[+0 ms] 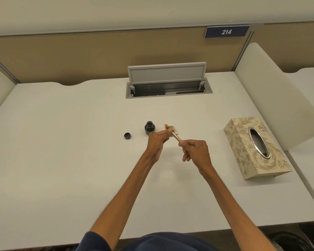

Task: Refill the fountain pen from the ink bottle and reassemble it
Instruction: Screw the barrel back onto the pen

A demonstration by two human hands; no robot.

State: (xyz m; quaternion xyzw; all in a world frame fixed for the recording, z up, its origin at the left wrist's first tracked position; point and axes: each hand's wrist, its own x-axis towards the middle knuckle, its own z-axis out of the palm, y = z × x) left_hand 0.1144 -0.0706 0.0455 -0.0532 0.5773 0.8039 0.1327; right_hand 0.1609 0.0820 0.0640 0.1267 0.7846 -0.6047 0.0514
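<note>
Desk (62, 142) holds tissue box (242, 136), open ink bottle (150, 128), loose cap (127, 136).

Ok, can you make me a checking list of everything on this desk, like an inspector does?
Surface: white desk, no spills seen.
Job's things: ink bottle upright and open; its cap lies apart, to the bottle's left; pen tilted, held in both hands beside the bottle.
Clutter: patterned tissue box at the right; a pale wad, probably tissue, at the pen's front end; a small orange bit there, too small to identify.
Grips: left hand pinches the pen's front end; right hand holds its rear end.
Cables: nothing seen; the desk hatch stands open.
Surroundings: tan partition behind; sign reading 214.
</note>
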